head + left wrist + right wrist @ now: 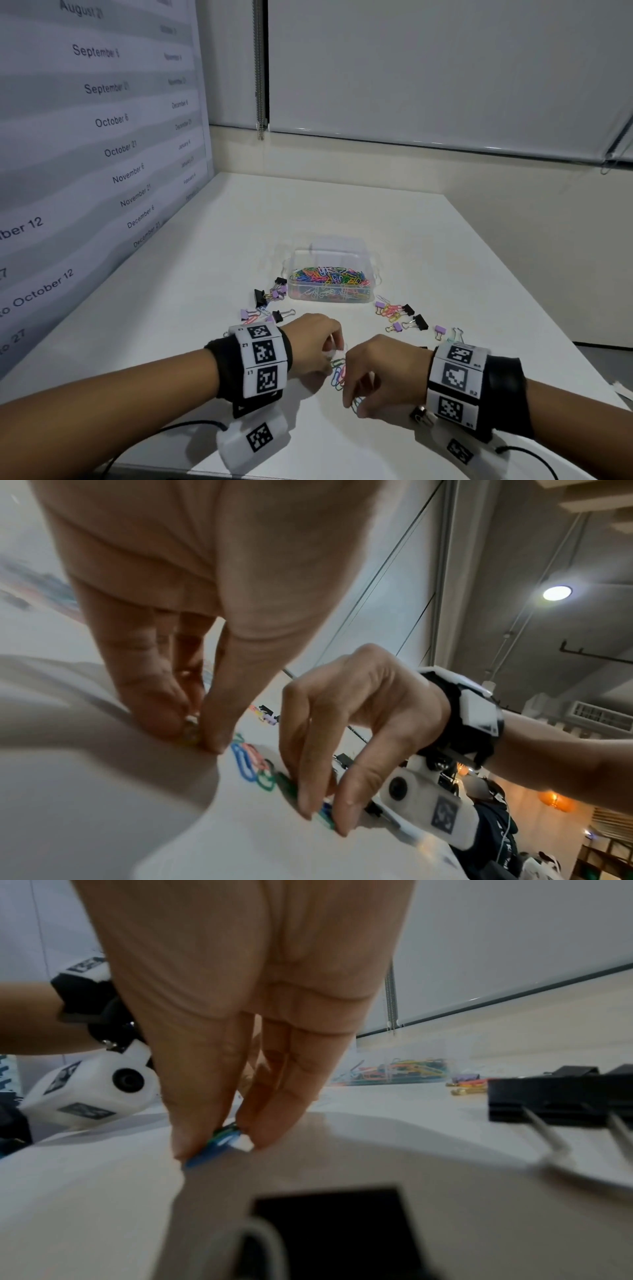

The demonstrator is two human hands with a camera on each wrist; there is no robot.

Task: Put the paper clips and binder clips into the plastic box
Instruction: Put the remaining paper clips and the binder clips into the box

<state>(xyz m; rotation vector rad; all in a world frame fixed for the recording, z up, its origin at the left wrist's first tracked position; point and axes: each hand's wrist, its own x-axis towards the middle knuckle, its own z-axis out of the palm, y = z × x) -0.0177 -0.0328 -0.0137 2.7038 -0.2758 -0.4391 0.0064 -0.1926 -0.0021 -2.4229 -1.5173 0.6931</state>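
Note:
A clear plastic box (330, 279) holding many coloured paper clips stands mid-table. Several loose paper clips (339, 371) lie on the white table between my hands. My left hand (334, 349) pinches a small paper clip (191, 730) against the tabletop with thumb and fingertips. My right hand (352, 401) pinches blue and green paper clips (215, 1144) on the table, seen closely in the right wrist view. A blue, a red and a green clip (253, 767) lie between the two hands. Black and purple binder clips lie left (267, 296) and right (407, 317) of the box.
More binder clips (448, 334) lie near my right wrist, and large black ones (548, 1102) sit close to the right wrist camera. A wall poster (85, 154) borders the table on the left. The table's right edge (513, 294) drops off.

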